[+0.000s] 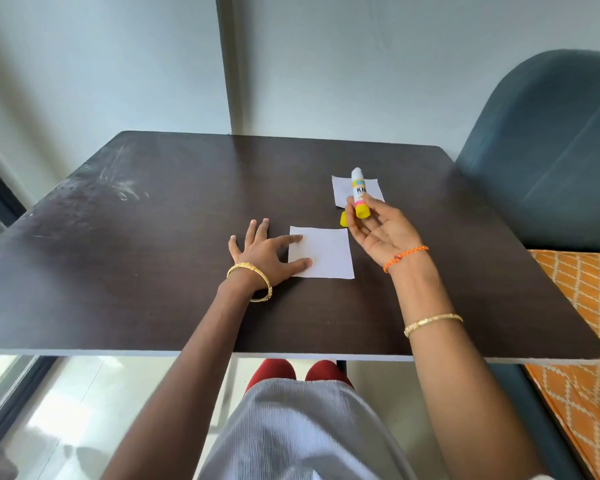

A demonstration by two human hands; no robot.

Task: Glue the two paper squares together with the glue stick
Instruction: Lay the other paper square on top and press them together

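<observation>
A white paper square (326,252) lies flat near the middle of the dark table (153,237). My left hand (264,251) rests spread on the table, its index finger and thumb pressing the square's left edge. A second white paper square (374,188) lies farther back to the right. My right hand (378,230) holds the uncapped glue stick (358,194) upright by its yellow base, above the gap between the two squares. The yellow cap (343,219) lies on the table, partly hidden behind my right fingers.
A blue-grey chair back (551,150) stands at the table's right side, with an orange patterned cushion (582,306) below it. The wall (326,64) runs along the table's far edge. The table's left part shows pale scuff marks (118,181).
</observation>
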